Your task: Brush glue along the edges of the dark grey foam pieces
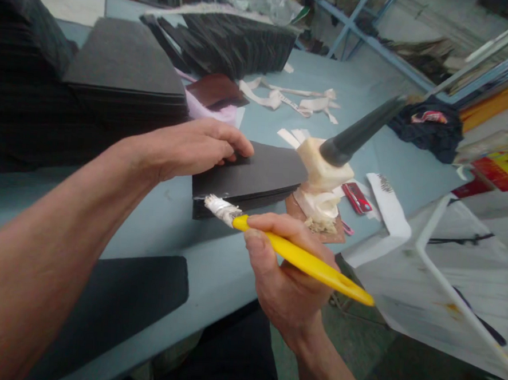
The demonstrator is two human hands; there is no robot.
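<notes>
The left forearm hides part of a black panel (pixel 145 286) by the near edge of the table (pixel 228 251), and tall dark stacks (pixel 23 95) are cut off at the left. Whether the pale block (pixel 324 165), from which a dark tapered handle (pixel 361 133) rises, is hollow cannot be told. Past the table's near edge, at right, stands a white bin (pixel 459 283), its contents hard to make out. The yellow-handled paintbrush (pixel 301 260) slants, bristles toward the far left, handle end toward the near right; its whitened bristles are at the near left corner of a black sheet stack (pixel 268 162), contact unclear. The right hand (pixel 289 287) wraps its handle, fingers closed; the left hand (pixel 191 149), fingers loosely bent and gripping nothing, rests on the stack.
</notes>
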